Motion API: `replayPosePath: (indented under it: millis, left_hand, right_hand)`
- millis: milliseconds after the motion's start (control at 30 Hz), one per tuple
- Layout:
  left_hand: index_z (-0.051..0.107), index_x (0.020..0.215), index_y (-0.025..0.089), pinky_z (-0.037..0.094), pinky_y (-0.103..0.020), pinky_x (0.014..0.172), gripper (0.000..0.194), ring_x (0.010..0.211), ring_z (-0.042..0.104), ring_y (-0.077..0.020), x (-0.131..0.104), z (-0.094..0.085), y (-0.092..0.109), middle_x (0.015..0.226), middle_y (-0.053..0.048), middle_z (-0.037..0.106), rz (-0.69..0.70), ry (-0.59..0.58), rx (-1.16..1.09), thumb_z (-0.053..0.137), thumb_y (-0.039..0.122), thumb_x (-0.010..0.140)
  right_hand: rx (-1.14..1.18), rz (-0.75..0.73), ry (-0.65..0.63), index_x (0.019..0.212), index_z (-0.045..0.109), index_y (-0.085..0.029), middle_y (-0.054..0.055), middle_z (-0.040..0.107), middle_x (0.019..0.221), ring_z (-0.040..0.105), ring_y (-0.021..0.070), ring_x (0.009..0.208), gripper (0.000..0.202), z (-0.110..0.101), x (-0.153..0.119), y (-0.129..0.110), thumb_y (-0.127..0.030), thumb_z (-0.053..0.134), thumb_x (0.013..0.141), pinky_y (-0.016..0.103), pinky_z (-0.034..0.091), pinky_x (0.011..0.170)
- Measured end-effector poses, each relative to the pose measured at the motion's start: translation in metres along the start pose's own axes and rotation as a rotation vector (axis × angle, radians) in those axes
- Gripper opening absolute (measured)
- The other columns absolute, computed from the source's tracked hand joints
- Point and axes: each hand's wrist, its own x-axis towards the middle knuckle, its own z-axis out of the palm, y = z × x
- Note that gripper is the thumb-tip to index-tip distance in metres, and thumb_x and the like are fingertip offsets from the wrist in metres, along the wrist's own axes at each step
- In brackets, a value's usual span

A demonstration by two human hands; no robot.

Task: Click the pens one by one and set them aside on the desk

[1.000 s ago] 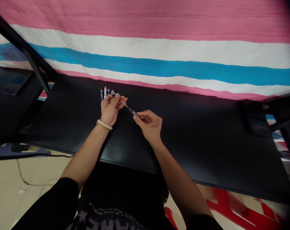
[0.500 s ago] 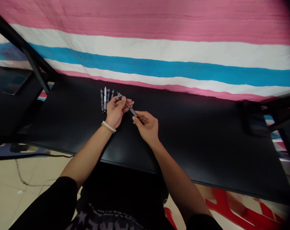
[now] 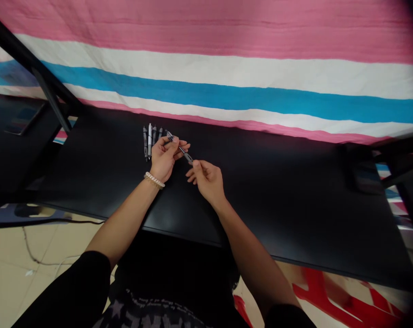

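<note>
- Head view: pen [image 3: 187, 156] held over the desk [image 3: 267, 196], long axis slanting from upper left to lower right.
- Left hand [image 3: 163, 159]: fingers pinching its upper-left part.
- Right hand [image 3: 209, 181]: fingers pinching its lower-right end.

One camera is worn on the head, faced forward and down. The bench [image 3: 277, 200] is viewed from above its near edge, the shirt [image 3: 151, 314] caught at the bottom, the striped cloth [image 3: 226, 98] across the top. The left hand [image 3: 163, 159] and right hand [image 3: 209, 182] are framed near the middle, at arm's reach.
</note>
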Motion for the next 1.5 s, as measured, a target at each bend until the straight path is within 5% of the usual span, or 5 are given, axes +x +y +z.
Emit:
replayPosePath:
  millis: [433,700,1000,1300,1500]
  left_hand:
    - [0.055,0.093,0.022,0.057,-0.029,0.08,0.022,0.078,0.072,-0.0129,-0.003,0.002,0.01,0.082,0.001,0.069,-0.075,-0.084,0.003,0.075,0.03,0.088]
    - [0.04,0.06,0.022,0.026,-0.022,0.034,0.058,0.034,0.022,-0.0068,-0.001,-0.011,0.05,0.046,0.008,0.021,-0.305,-0.138,-0.163,0.042,0.067,0.096]
    - [0.031,0.056,0.022,0.02,-0.022,0.034,0.055,0.035,0.015,-0.0063,0.003,-0.026,0.063,0.046,0.007,0.016,-0.287,-0.07,-0.184,0.036,0.059,0.096]
    - [0.04,0.102,0.028,0.032,-0.022,0.046,0.033,0.049,0.041,-0.0079,0.036,-0.073,0.071,0.075,0.005,0.044,0.222,0.668,0.307,0.051,0.058,0.093]
    - [0.042,0.133,0.021,0.048,-0.041,0.096,0.056,0.107,0.064,-0.0266,0.039,-0.074,0.048,0.114,-0.013,0.06,0.192,0.529,0.76,0.052,0.059,0.094]
  right_hand:
    - [0.019,0.041,-0.136,0.093,0.067,-0.02,-0.002,0.067,0.064,0.059,0.0109,0.048,0.042,-0.004,0.0,-0.007,-0.061,0.066,0.087,0.025,0.049,0.048]
    - [-0.032,0.01,-0.112,0.09,0.07,-0.019,0.002,0.069,0.072,0.061,0.0117,0.059,0.044,-0.008,0.003,-0.002,-0.061,0.06,0.092,0.022,0.044,0.048]
    - [-0.062,0.005,-0.116,0.086,0.067,-0.019,0.001,0.067,0.068,0.06,0.0116,0.055,0.043,-0.009,0.004,0.0,-0.06,0.058,0.093,0.023,0.045,0.05]
    - [-0.138,-0.027,-0.121,0.086,0.066,-0.021,0.001,0.067,0.069,0.063,0.014,0.061,0.031,-0.009,0.006,0.002,-0.049,0.058,0.094,0.026,0.05,0.055]
    - [-0.171,-0.035,-0.144,0.085,0.067,-0.021,0.001,0.068,0.068,0.064,0.0149,0.063,0.026,-0.008,0.005,0.003,-0.043,0.058,0.093,0.026,0.05,0.057]
